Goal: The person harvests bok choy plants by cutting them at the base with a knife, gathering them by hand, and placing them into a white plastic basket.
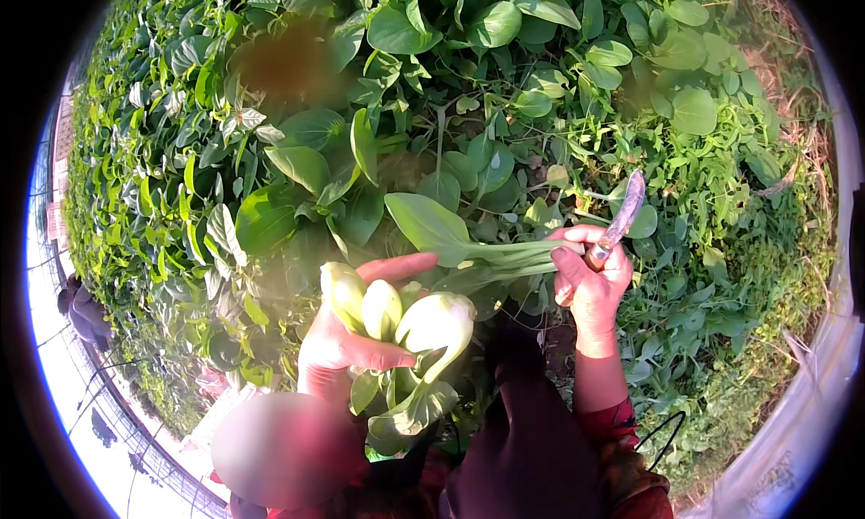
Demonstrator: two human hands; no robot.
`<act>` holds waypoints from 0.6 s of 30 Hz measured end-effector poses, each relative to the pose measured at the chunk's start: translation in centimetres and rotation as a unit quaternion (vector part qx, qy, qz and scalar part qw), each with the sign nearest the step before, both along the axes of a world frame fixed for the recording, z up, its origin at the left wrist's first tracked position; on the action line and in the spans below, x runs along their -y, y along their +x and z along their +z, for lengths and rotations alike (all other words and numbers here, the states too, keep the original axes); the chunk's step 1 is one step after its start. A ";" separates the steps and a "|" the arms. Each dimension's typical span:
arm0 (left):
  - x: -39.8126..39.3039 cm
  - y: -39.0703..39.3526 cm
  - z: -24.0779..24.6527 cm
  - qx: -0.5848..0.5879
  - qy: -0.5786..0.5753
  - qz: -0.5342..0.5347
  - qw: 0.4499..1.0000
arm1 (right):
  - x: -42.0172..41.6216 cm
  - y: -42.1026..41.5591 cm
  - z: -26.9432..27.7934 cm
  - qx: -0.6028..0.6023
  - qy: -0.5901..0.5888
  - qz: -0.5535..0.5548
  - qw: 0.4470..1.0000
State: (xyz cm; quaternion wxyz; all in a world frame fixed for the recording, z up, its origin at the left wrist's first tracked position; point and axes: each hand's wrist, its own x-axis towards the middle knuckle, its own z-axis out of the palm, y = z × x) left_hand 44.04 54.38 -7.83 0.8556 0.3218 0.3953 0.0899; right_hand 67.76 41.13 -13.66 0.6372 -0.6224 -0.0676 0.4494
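My left hand (pixel 338 343) is closed around several heads of bok choy (pixel 382 309), their pale bases up and their leaves hanging below. In my right hand (pixel 591 282) are two things: a small sickle-like knife (pixel 625 208) with a curved, stained metal blade pointing up, and cut leaf stalks (pixel 517 255) pinched between thumb and fingers. The stalks stretch left to a broad green leaf (pixel 429 225) just above the left hand's fingers. The knife's handle is mostly hidden in the right palm.
Leafy bok choy plants (pixel 304 167) grow densely in front of me, with low weeds (pixel 716 249) at right. Plastic sheeting (pixel 791 411) edges the right side. Another person (pixel 88 316) is at the far left edge. Blurred spots cover parts of the view.
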 end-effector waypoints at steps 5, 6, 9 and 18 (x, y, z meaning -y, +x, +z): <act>4.2 4.1 0.8 0.031 0.025 0.003 0.999 | 5.6 -0.1 2.9 0.014 0.082 0.118 0.990; 5.1 5.7 1.2 0.016 0.005 0.000 1.000 | 6.5 -0.4 3.0 0.029 0.095 0.120 0.988; 7.5 8.0 1.1 0.036 -0.059 -0.065 0.995 | 8.3 -0.5 4.3 -0.008 0.113 0.014 0.993; 5.1 8.1 0.5 -0.002 -0.096 -0.080 0.992 | 6.8 1.4 1.3 -0.122 0.122 0.095 0.980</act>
